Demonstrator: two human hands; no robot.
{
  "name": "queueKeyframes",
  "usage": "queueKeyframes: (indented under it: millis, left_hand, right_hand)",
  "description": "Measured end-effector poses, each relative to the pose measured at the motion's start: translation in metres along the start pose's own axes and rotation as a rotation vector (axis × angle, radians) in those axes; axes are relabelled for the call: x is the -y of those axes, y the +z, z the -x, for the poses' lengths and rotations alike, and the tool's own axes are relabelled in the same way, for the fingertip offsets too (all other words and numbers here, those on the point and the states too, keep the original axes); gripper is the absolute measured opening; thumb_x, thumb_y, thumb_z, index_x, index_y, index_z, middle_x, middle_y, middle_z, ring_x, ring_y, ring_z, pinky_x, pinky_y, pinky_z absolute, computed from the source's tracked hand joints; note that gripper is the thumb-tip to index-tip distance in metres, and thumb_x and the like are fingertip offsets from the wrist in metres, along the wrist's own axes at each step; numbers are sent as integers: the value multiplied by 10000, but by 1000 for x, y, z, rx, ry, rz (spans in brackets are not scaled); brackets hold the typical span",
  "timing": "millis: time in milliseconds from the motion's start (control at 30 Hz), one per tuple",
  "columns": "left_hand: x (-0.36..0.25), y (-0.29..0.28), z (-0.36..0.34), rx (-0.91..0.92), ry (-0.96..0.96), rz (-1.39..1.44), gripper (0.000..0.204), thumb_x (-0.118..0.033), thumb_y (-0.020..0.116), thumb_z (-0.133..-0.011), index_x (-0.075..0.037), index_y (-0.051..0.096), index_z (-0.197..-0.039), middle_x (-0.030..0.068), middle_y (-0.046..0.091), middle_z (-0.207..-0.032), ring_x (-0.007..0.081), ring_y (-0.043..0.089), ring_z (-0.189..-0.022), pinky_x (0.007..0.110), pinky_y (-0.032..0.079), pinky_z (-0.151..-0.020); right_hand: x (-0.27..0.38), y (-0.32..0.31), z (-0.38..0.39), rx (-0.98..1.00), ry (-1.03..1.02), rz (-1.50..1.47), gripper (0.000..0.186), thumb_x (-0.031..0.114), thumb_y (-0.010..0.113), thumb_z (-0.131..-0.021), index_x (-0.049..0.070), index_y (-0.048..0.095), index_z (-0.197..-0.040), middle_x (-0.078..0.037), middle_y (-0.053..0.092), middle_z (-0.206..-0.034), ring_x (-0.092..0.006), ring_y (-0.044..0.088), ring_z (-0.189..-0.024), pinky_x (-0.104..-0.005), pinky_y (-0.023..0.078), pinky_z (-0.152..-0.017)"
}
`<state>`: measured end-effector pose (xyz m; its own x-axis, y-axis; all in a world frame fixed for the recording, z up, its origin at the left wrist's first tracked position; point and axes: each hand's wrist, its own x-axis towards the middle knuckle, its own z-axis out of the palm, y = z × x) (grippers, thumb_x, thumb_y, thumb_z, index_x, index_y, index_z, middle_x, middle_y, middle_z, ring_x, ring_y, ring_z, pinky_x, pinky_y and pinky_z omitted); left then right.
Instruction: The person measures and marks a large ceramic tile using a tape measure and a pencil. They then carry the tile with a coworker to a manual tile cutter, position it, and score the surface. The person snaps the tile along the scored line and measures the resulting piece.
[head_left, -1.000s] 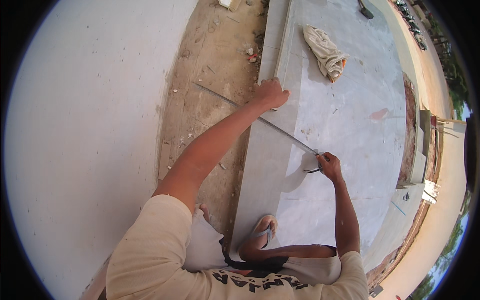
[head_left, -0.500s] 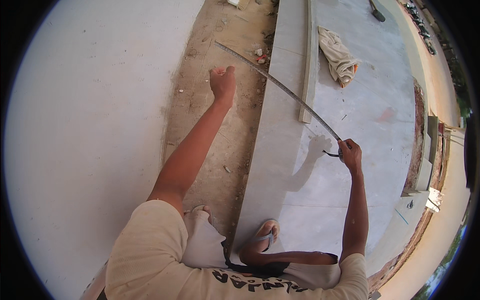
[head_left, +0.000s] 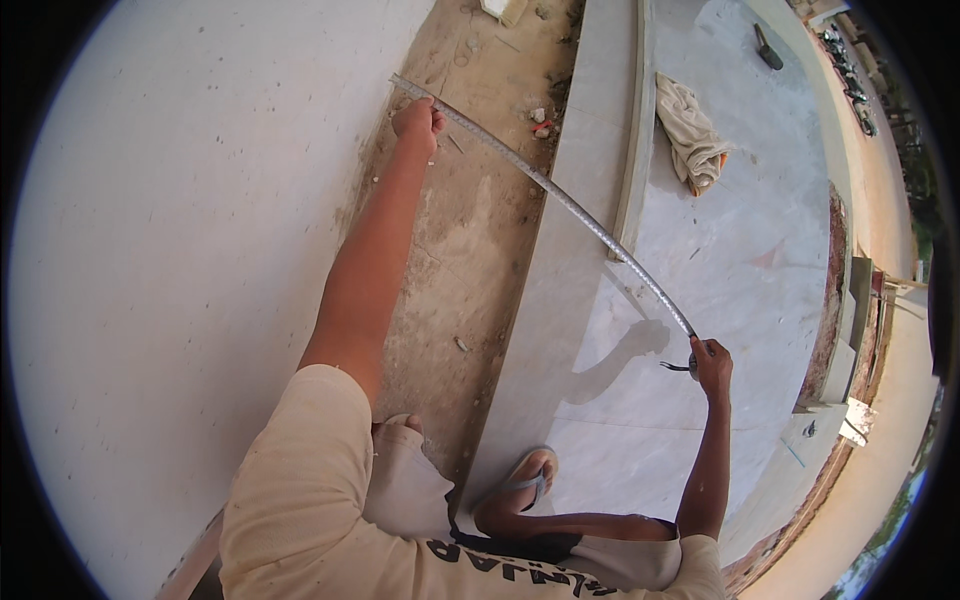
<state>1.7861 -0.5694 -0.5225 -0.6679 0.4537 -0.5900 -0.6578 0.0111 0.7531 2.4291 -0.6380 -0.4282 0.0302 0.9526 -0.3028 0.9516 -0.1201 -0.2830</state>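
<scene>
A long metal tape measure blade stretches in a slight curve from the white wall side, over the dirt strip, to the grey slab. Close to its far left end, my left hand is closed on the blade, the tip sticking out past my fingers toward the wall. My right hand grips the tape measure's case above the slab at the right. A dark strap hangs from the case, which my fingers largely cover.
A white wall rises on the left beside the dirt strip. On the grey slab lie a long straight bar, a crumpled beige cloth sack and a dark-headed tool. Small rubble lines the slab's edge.
My left hand has moved up and left and now holds the blade near its end; before, it was apart from it. The blade's tip has shifted toward the wall. My right hand still holds the case.
</scene>
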Motion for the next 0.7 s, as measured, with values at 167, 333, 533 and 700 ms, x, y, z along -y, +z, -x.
queueKeyframes:
  millis: [167,333,533,700]
  left_hand:
    - [-14,-1,-30,97,16,-127,107,-79,667,-874,-17,605,-935,69,620,-798,166,606,-676,276,536,-593]
    - [-3,10,-51,37,16,-78,116,-69,665,-876,4,611,-947,89,635,-812,185,624,-670,279,553,-590]
    - [-2,18,-75,30,23,-59,90,-43,654,-890,23,616,-938,117,653,-829,191,644,-655,266,557,-536]
    - [1,28,-81,3,-3,-29,98,-35,654,-894,35,612,-948,131,656,-848,200,654,-678,268,568,-543]
  right_hand:
    - [-41,-10,38,15,274,-148,509,450,683,-880,8,597,-641,-20,498,-582,-118,417,-551,-323,357,-519]
    - [17,-3,42,180,294,-276,438,401,625,-927,82,524,-644,39,441,-596,-73,375,-536,-284,318,-497]
    - [76,3,32,294,318,-497,351,365,568,-956,102,555,-723,39,456,-627,-72,420,-536,-283,340,-496]
    - [98,3,22,320,345,-563,333,343,547,-958,97,557,-733,31,475,-636,-79,434,-537,-283,360,-501]
